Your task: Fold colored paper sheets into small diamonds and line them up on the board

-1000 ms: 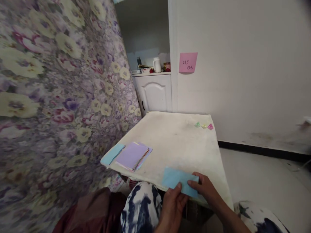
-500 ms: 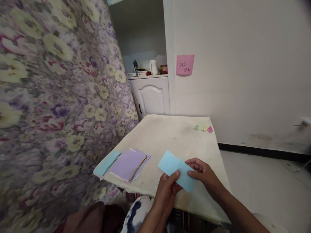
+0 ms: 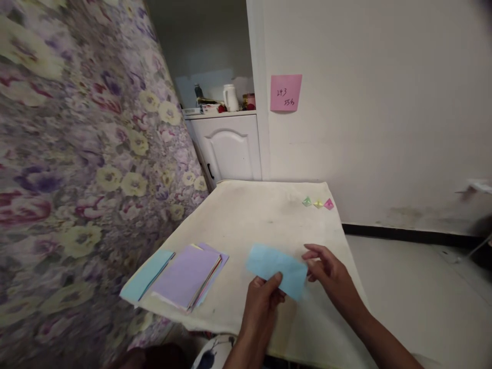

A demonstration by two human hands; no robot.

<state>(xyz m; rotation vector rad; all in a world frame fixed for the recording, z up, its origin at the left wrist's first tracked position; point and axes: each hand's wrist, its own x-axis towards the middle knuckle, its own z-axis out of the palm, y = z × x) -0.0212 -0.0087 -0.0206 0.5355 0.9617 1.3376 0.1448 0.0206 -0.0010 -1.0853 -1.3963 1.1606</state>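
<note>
A light blue sheet of paper (image 3: 271,261), longer than it is wide, is held above the near part of the table. My left hand (image 3: 263,300) pinches its lower edge, thumb on top and fingers underneath. At the sheet's right end is my right hand (image 3: 326,269), its fingers loosely bent and apart, holding nothing that I can see. Whether a fingertip still brushes the paper's edge I cannot tell. To the left lies a stack of coloured paper (image 3: 188,274) with a purple sheet on top. Beside that stack rests a blue paper pile (image 3: 148,277).
Three small folded paper pieces, green (image 3: 306,201), yellow (image 3: 318,204) and pink (image 3: 328,204), sit at the far right corner of the cream-covered table (image 3: 246,215). A floral curtain (image 3: 88,154) hangs along the left. A pink note (image 3: 285,93) is on the wall.
My right hand has let go of the blue sheet and moved slightly right. The left hand still holds the sheet, which has turned flatter. The view has shifted a little.
</note>
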